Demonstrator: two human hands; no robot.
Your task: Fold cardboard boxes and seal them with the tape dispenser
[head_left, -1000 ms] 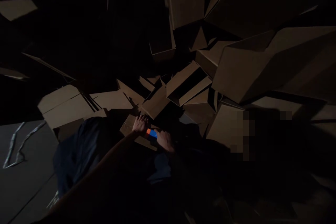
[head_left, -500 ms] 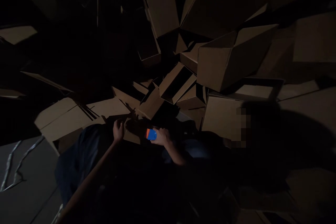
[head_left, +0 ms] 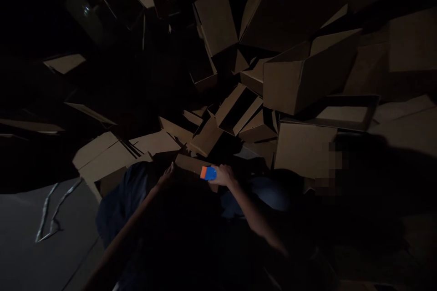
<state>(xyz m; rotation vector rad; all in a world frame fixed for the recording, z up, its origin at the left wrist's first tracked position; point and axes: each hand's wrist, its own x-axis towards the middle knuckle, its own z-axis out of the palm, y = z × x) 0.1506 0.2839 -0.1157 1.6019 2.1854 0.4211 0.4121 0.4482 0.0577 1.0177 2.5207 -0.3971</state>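
The right hand [head_left: 223, 175] is wrapped closed around a blue-and-orange hand tool [head_left: 208, 173], held over the end of a flat cardboard piece [head_left: 189, 164]. The left hand [head_left: 167, 176], dim, is open with fingers spread, just beside that piece's other end. Past them lie flattened cartons [head_left: 105, 157], then a tumbled heap of cardboard boxes [head_left: 300, 77], with grey floor [head_left: 41, 254] and a crumpled silver strip [head_left: 51, 211] off to the left

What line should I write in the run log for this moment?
left hand: near cardboard piece | right hand: holds blue-orange tool | around: cardboard boxes
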